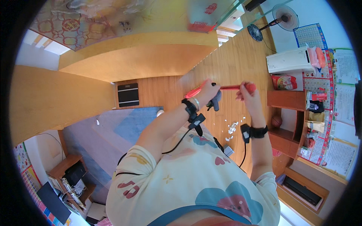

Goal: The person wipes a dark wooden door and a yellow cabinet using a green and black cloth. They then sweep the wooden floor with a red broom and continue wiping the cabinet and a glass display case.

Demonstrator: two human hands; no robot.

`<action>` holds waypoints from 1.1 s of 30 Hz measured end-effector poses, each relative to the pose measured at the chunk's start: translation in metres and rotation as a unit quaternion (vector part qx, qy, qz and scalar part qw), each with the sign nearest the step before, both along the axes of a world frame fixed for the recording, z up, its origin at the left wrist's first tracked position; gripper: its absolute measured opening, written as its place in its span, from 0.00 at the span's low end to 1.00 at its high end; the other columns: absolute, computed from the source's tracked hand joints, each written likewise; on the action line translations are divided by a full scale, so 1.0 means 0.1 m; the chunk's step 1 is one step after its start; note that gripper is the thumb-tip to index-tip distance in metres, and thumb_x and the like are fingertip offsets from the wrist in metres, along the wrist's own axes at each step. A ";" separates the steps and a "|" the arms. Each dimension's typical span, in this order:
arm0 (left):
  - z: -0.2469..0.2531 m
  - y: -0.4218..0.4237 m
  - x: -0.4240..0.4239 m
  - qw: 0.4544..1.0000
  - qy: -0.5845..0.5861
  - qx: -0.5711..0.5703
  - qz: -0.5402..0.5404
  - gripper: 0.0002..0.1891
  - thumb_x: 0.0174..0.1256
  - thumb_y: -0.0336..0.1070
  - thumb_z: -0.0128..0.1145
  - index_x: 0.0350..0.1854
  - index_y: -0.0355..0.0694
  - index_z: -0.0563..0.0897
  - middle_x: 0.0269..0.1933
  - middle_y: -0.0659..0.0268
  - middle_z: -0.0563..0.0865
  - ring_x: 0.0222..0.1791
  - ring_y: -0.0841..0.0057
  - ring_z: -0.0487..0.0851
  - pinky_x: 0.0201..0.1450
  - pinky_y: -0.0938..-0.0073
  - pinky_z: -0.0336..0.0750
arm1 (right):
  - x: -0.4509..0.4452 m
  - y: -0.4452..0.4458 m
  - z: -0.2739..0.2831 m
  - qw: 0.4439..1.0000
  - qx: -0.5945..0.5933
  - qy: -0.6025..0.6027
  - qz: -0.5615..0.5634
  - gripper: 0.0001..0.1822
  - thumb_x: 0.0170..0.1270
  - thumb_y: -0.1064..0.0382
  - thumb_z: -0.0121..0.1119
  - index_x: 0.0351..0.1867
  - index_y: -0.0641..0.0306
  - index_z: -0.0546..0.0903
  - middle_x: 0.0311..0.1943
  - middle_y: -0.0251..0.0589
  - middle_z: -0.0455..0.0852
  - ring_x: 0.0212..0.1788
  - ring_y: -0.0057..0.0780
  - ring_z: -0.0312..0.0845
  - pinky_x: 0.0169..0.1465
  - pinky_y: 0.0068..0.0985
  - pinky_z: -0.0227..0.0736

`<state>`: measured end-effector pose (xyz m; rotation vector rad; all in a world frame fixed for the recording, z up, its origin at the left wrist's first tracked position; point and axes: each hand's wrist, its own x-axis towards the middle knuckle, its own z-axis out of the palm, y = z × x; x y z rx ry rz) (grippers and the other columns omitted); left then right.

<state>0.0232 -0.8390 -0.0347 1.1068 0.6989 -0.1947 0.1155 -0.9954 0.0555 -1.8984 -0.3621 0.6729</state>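
Note:
A red long-handled tool (229, 87), which looks like a brush, spans the space before me, held level across both hands. My left hand (209, 91) grips it near the wider red end at the left; this end is partly hidden by my fingers. Around the rounded end at the right, my right hand (246, 91) has its fingers curled. Just under my left hand is a small grey and black item (216, 101); I cannot tell whether it is held or lies beyond. Crumpled white scraps (232, 128) lie scattered on the wooden floor (209, 118) below my hands.
A brown wooden cabinet (285, 100) with a basketball (276, 121) stands at the right. Farther back is a standing fan (285, 18). A black scale (128, 95) sits on the floor by a blue-grey mat (113, 127). The wooden table's edge (141, 39) runs across the top.

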 end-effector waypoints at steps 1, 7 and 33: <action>0.04 0.11 -0.02 0.994 -0.028 0.098 0.042 0.17 0.73 0.41 0.55 0.55 0.33 0.74 0.38 0.57 0.85 0.35 0.69 0.85 0.35 0.67 0.80 | 0.17 0.05 0.02 1.000 0.020 -0.002 -0.018 0.09 0.76 0.57 0.56 0.50 0.57 0.78 0.27 0.31 0.84 0.23 0.16 0.80 0.28 0.15 0.67; 0.31 0.62 0.05 0.825 -0.234 0.400 0.323 0.19 0.73 0.29 0.54 0.63 0.32 0.70 0.48 0.52 0.82 0.46 0.63 0.84 0.50 0.67 0.78 | 0.79 0.62 0.21 0.997 0.034 -0.039 0.059 0.11 0.74 0.59 0.60 0.48 0.62 0.77 0.28 0.35 0.82 0.23 0.20 0.80 0.23 0.21 0.76; -0.08 1.36 0.32 0.616 0.072 0.783 -0.032 0.22 0.63 0.31 0.54 0.62 0.41 0.74 0.64 0.58 0.80 0.60 0.57 0.78 0.65 0.53 0.67 | 2.03 1.74 -1.07 0.970 0.026 -0.239 0.046 0.20 0.69 0.61 0.59 0.58 0.66 0.71 0.27 0.49 0.85 0.30 0.48 0.84 0.34 0.41 0.74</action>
